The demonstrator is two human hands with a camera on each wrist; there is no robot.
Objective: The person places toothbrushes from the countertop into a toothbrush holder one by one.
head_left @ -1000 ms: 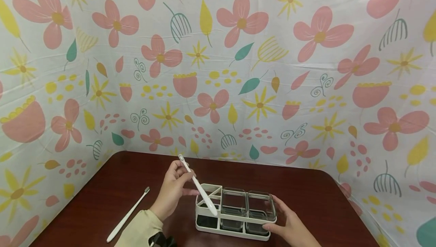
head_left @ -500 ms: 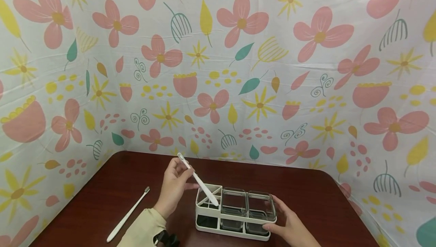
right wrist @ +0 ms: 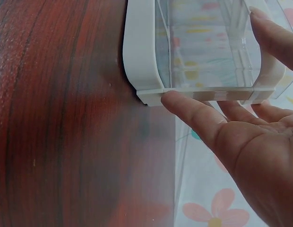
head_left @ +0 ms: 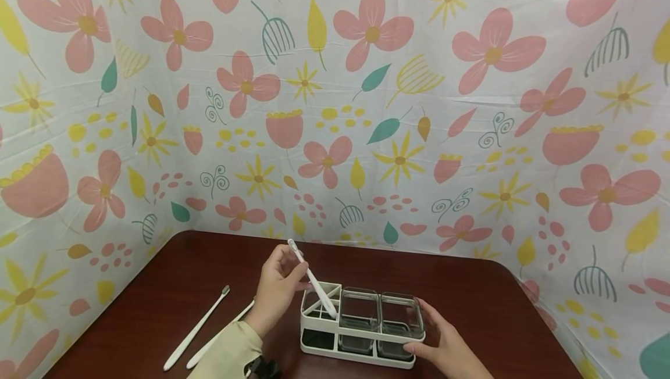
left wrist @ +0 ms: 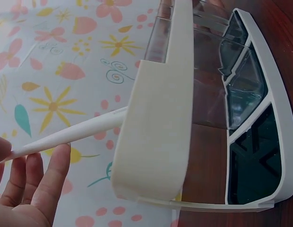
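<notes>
My left hand pinches a white toothbrush between thumb and fingers. The toothbrush tilts, head up to the left, with its handle end down at the divided left section of a white toothbrush holder. In the left wrist view, the toothbrush handle passes behind the holder's white upper frame, which hides its end. My right hand grips the holder's right end, thumb in front and fingers behind. The right wrist view shows its fingers against the holder's end strip.
Two clear cups sit side by side in the holder. Left of it on the dark wooden table lie a toothbrush and a second toothbrush, partly hidden by my left forearm. A flowered cloth hangs behind the table.
My left hand has moved to the right with the toothbrush, whose handle end now sits farther back over the divided section. Another toothbrush on the table has come out from behind my sleeve.
</notes>
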